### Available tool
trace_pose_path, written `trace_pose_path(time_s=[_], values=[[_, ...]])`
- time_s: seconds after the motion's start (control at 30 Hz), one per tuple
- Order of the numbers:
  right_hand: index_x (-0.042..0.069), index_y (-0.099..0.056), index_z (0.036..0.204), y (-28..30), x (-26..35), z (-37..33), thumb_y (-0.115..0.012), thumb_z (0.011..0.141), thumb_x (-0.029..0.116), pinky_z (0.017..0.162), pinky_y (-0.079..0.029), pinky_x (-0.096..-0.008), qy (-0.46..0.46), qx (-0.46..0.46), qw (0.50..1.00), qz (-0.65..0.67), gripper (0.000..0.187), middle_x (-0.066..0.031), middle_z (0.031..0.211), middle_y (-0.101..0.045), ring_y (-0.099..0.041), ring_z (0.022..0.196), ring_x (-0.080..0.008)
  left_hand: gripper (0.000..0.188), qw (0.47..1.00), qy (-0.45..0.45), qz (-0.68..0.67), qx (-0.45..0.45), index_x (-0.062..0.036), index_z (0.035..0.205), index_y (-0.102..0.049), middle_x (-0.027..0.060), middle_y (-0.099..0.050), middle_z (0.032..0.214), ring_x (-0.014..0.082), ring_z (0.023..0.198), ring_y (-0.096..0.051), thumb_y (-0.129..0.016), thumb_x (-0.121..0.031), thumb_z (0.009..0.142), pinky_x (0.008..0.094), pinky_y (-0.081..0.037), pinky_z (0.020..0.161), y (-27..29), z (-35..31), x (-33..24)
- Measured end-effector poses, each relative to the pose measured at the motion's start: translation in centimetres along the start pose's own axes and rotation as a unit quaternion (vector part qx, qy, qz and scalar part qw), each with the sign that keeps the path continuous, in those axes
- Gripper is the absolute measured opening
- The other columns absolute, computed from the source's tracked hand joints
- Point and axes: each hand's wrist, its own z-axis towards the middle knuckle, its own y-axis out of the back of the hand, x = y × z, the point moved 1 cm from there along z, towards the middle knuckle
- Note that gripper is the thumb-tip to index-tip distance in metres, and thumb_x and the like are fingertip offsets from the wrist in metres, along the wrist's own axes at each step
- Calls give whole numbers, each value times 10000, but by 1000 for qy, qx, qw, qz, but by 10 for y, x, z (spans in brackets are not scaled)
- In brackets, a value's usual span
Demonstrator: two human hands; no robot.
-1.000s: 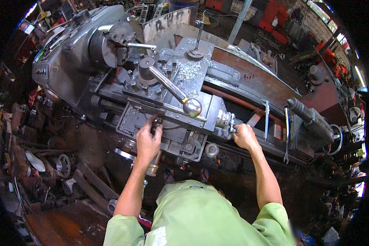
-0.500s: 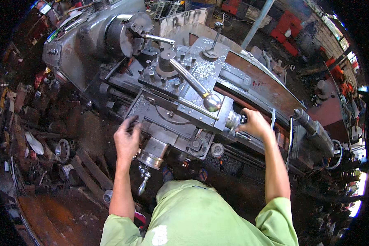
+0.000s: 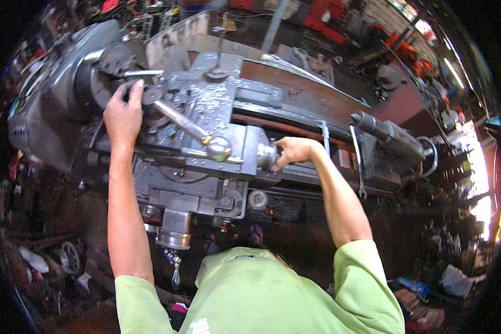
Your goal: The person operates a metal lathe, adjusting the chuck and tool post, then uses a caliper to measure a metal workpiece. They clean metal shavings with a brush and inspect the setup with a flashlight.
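Reaching forward with left hand (image 3: 123, 119), thumb and fingers spread, just beside ball-ended lever (image 3: 181, 121) and overlapping chuck (image 3: 91, 83) in view. Bending right hand (image 3: 295, 151) around dial (image 3: 266, 155) at right end of slide (image 3: 246, 146); cannot tell whether pinching it. Note lever slanting between both hands, in the way; beyond, metal chips (image 3: 214, 99); farther right, spanner (image 3: 357, 158) across lathe bed (image 3: 383, 175).

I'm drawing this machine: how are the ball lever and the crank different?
The lever looks longer and thicker than the crank. The lever ends in a round ball; the crank's handle is slim. The lever slants across the top of the machine; the crank sticks out at the front. Both are shiny metal.
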Motion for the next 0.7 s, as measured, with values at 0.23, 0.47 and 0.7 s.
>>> trace_pose_path(time_s=[0.23,0.47,0.7], values=[[-60,-447,1404,-117,61,-41,-615,823,101,946,-498,-516,-101,-440,846,-283,626,-318,1372,-497,-605,1156,-428,251,1000,15,-5,-24,-52,1053,-726,164,-738,911,239,824,-706,-653,-260,933,359,-521,774,-9,-1,21],[-12,-450,1403,-51,14,-43,-834,703,200,1010,-490,-467,56,-403,904,-130,826,-231,1414,-505,-550,1238,-402,253,999,23,-7,-46,-37,1038,-723,176,-732,892,262,819,-711,-650,-252,926,364,-524,765,-11,-3,15],[-23,-667,961,-55,71,-37,-723,735,170,768,-547,-493,-99,-385,889,-228,302,-188,801,-688,-701,828,-352,229,999,12,20,-29,-39,1015,-725,161,-730,854,240,766,-704,-652,-238,928,355,-522,727,-4,-3,13]])
